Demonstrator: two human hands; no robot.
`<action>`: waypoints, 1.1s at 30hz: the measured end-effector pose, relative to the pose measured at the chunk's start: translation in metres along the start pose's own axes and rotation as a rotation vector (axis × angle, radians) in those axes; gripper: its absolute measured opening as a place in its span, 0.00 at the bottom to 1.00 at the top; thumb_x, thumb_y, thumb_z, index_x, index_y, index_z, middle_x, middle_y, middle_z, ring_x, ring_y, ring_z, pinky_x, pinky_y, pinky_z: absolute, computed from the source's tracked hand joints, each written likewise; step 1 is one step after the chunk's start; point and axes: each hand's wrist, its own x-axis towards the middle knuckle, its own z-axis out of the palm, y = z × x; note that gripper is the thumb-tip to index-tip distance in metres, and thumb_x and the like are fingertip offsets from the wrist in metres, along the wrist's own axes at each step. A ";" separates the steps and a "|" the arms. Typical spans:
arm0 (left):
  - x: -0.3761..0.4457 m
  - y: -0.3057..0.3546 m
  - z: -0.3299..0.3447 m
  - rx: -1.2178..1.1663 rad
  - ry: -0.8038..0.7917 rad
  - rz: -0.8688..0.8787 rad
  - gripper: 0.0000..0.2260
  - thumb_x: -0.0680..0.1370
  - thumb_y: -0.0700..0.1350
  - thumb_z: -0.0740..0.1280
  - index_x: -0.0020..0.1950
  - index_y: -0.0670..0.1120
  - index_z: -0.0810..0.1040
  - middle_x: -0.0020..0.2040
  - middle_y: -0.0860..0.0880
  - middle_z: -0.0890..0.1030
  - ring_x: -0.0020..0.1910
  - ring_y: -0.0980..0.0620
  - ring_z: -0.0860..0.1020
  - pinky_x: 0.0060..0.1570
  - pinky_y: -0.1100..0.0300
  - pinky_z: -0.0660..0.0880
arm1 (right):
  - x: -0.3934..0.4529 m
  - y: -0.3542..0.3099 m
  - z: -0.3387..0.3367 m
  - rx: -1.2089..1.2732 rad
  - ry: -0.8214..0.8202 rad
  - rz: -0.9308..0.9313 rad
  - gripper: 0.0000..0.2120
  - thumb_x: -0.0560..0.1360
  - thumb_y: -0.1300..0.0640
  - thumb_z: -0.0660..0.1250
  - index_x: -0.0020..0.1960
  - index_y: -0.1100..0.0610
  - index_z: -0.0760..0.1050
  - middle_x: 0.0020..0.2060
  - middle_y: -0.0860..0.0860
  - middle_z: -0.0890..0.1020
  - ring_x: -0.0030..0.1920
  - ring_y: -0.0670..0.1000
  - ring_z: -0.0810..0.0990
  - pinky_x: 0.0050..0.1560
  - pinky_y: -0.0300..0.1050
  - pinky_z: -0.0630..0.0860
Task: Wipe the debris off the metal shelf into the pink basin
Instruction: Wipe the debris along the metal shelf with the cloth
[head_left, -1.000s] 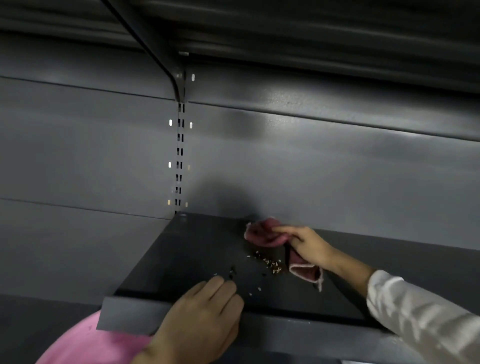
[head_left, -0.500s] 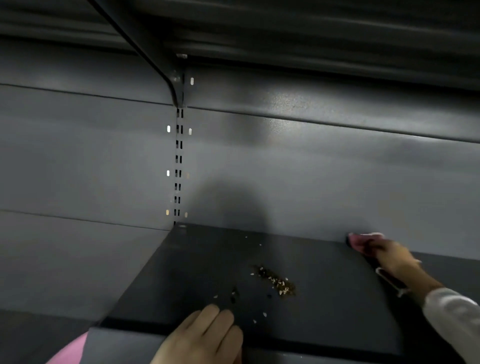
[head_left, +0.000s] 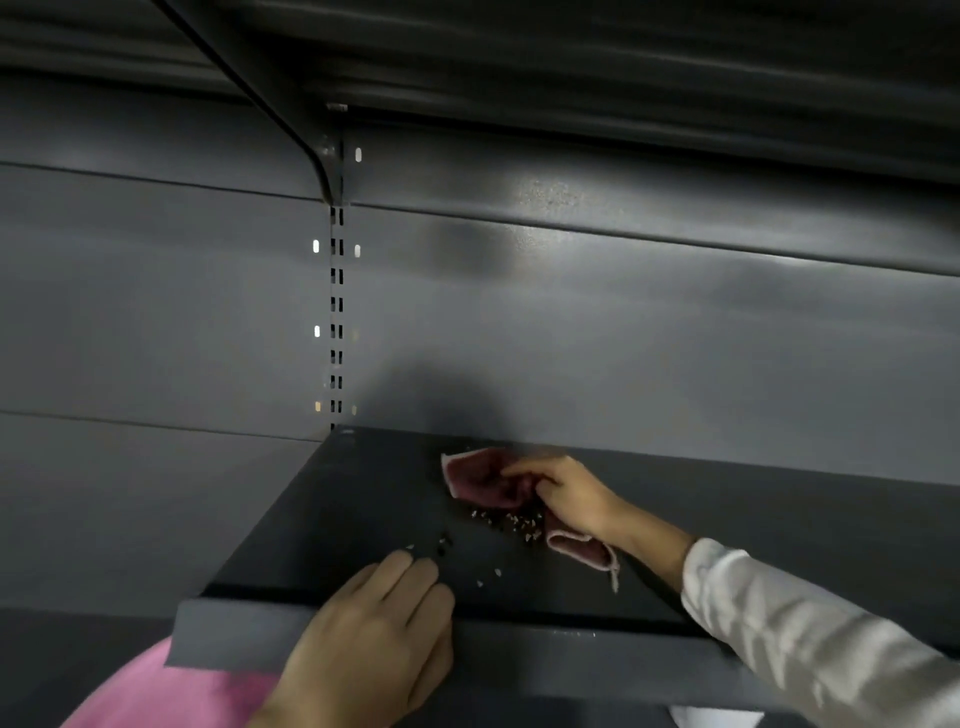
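1. Head view: the debris (head_left: 511, 522) still lies on the metal shelf (head_left: 363, 499), mid-depth; judging by this, wiping is unfinished and nothing visibly rests in the pink basin (head_left: 156, 696) below the front lip.
2. The crumb line runs left-right, slightly slanted.
3. The right hand (head_left: 569, 493) grips the cloth (head_left: 483, 480) behind the crumbs; the left hand (head_left: 379, 639) lies flat, fingers straight, on the shelf's front edge.

One dark grey metal shelf (head_left: 374, 499). One round pink plastic basin (head_left: 156, 696). One crumpled maroon cloth (head_left: 483, 480). Two bare hands (head_left: 566, 493). Debris (head_left: 511, 519): perhaps two dozen pale crumbs, too small to count.
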 end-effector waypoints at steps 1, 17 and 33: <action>-0.001 -0.001 -0.001 -0.004 -0.001 0.001 0.21 0.78 0.43 0.52 0.27 0.45 0.75 0.28 0.47 0.75 0.36 0.50 0.64 0.40 0.62 0.65 | -0.004 0.000 -0.003 0.044 0.029 0.013 0.24 0.70 0.77 0.52 0.59 0.63 0.76 0.62 0.57 0.77 0.64 0.52 0.73 0.68 0.36 0.62; -0.027 -0.075 -0.034 -0.055 -0.093 0.012 0.08 0.68 0.43 0.60 0.28 0.46 0.71 0.29 0.49 0.71 0.34 0.52 0.64 0.32 0.61 0.62 | -0.078 0.008 -0.021 -0.303 0.113 0.628 0.31 0.73 0.64 0.61 0.74 0.53 0.55 0.74 0.53 0.59 0.71 0.58 0.64 0.72 0.46 0.56; -0.036 -0.078 -0.032 -0.168 -0.130 0.004 0.08 0.68 0.46 0.59 0.28 0.48 0.71 0.27 0.51 0.71 0.28 0.52 0.72 0.27 0.61 0.69 | -0.046 -0.100 0.022 -0.141 0.242 0.475 0.28 0.74 0.72 0.51 0.68 0.50 0.67 0.65 0.56 0.75 0.64 0.56 0.73 0.62 0.40 0.67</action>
